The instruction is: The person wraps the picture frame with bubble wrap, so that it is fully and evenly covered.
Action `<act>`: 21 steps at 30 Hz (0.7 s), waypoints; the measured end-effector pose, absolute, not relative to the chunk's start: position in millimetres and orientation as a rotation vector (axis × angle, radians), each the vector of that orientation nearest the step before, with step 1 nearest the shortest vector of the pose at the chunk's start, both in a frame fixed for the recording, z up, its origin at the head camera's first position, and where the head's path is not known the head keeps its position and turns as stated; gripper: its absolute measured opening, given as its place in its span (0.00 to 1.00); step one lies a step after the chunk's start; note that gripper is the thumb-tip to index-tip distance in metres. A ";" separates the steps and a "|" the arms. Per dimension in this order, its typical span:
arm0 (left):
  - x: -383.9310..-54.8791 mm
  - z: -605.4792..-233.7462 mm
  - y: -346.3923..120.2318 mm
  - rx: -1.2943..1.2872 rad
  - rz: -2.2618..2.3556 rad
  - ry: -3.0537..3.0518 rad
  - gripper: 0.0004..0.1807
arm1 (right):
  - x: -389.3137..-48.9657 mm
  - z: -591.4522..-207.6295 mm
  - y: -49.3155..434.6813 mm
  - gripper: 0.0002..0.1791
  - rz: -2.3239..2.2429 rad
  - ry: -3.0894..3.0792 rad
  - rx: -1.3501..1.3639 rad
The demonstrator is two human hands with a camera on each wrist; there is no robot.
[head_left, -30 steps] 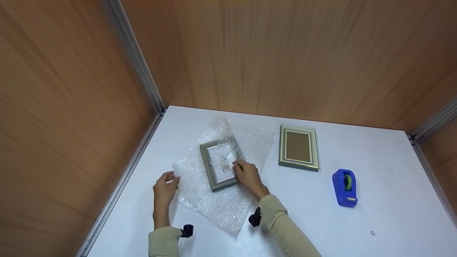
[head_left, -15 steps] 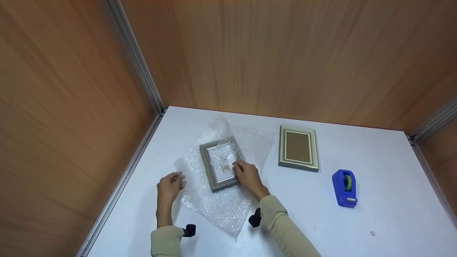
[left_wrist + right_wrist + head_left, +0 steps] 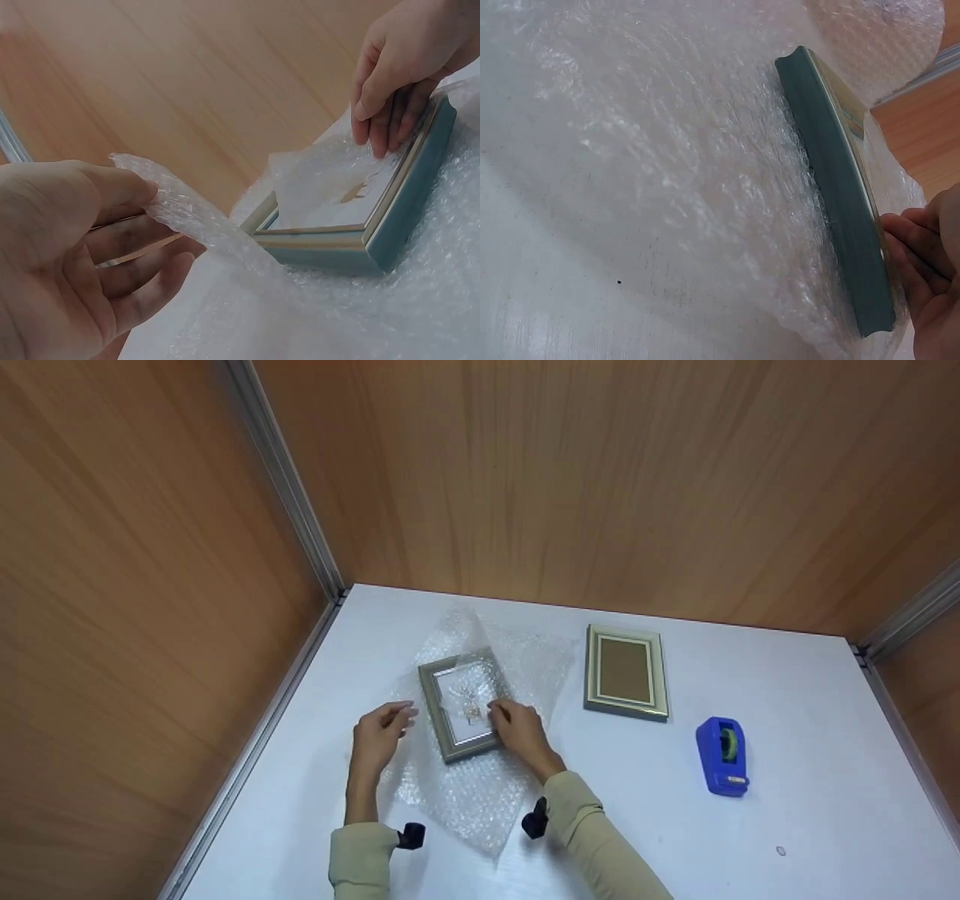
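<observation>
A picture frame [image 3: 433, 709] with a greenish side and a pale picture lies tilted on a sheet of bubble wrap [image 3: 465, 806]. One flap of the wrap is folded over its right part. My left hand [image 3: 377, 739] pinches the left edge of the wrap, lifting it beside the frame; the left wrist view shows the raised edge at its fingertips. On the frame's right side my right hand [image 3: 521, 733] presses the folded flap down with its fingertips. In the right wrist view that hand [image 3: 930, 262] touches the frame's top face, above its side [image 3: 840, 202].
A second picture frame [image 3: 626, 669] with a brown centre lies at the back, right of the wrap. Farther right stands a blue tape dispenser [image 3: 725, 769] with green tape. Wood-grain panels [image 3: 600, 487] border the white table [image 3: 787, 720] at the back and sides.
My left hand has moved right and slightly away from me, bringing the left edge of the bubble wrap up towards the frame. My right hand has stayed in place.
</observation>
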State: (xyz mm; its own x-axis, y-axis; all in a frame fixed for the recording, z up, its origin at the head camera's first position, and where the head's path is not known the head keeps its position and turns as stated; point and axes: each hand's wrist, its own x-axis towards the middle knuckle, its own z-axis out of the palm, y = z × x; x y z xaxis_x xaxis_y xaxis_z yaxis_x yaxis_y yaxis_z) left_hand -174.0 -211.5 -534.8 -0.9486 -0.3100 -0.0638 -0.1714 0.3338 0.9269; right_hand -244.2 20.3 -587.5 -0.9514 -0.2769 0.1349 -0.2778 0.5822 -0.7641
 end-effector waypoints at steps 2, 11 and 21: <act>-177.7 -531.5 -206.5 0.434 -1.683 -2.465 0.12 | -244.4 -587.3 20.2 0.12 1.354 -2.804 0.480; -199.2 -529.9 -181.1 0.282 -1.663 -2.478 0.11 | -243.9 -588.0 19.9 0.12 1.368 -2.776 0.496; -220.4 -545.3 -152.3 0.154 -1.447 -2.655 0.10 | -245.6 -589.0 20.2 0.12 1.364 -2.791 0.493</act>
State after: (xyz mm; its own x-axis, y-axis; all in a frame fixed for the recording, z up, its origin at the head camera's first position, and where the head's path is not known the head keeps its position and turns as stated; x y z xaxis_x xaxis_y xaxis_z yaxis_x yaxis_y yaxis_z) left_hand -220.4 -152.3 -545.3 -0.9884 -0.1431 0.0510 -0.0346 0.5393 0.8414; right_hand -245.6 20.2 -589.0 -0.9508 -0.2800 0.1326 -0.2767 0.5746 -0.7703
